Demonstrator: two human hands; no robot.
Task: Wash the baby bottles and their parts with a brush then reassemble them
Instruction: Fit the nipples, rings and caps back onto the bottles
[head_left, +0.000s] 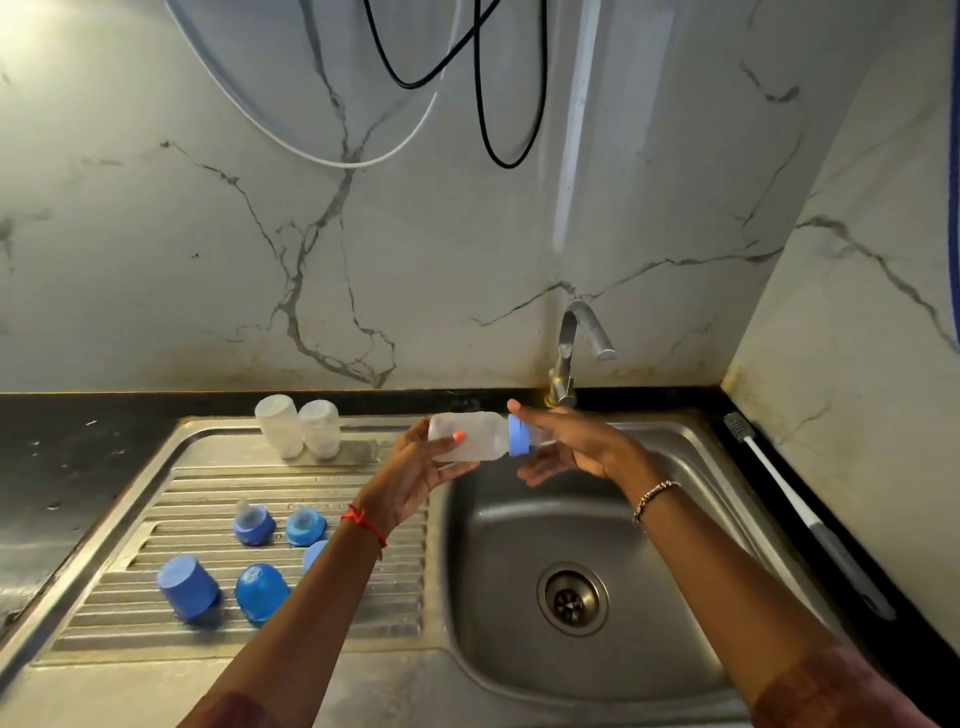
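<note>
My left hand (415, 470) grips a clear baby bottle (470, 436) lying sideways above the left rim of the sink basin (649, 571). A blue collar ring (519, 435) sits on the bottle's neck, and my right hand (566, 447) wraps around that end, hiding the teat. Two more clear bottle bodies (298, 426) stand upside down at the back of the drainboard (156, 519). On its ridges lie two blue collars with teats (280, 525), two blue caps (223, 587) and a blue piece (314, 553) partly hidden by my left forearm.
A bottle brush (779, 483) with a white handle lies on the black counter to the right of the sink. The steel tap (571, 353) rises behind the basin; no water is visible. Cables hang on the marble wall above.
</note>
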